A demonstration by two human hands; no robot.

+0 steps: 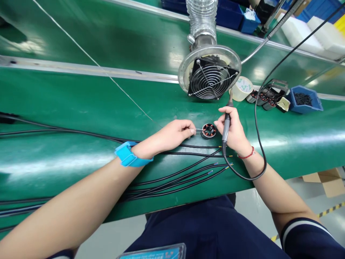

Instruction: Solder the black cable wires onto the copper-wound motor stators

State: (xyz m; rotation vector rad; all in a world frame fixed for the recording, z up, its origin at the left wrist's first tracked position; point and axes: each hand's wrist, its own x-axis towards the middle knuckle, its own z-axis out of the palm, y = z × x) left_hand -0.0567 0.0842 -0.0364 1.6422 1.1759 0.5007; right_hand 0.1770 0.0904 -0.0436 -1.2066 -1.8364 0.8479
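Green surface [161, 100]: is carrying a wound ring [208, 131]
Left grip [179, 131]: is pinching thin wire [198, 129]
Right grip [235, 130]: is grasping a soldering iron [226, 128]

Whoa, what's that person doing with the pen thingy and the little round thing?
The person's right hand holds a grey-handled soldering iron, its tip pointing up and away from the small round part with copper windings. The left hand pinches a thin silvery wire that reaches toward that part. The round part sits on the green table, between the two hands. A fan hangs just beyond it, and black cables lie nearer the person.
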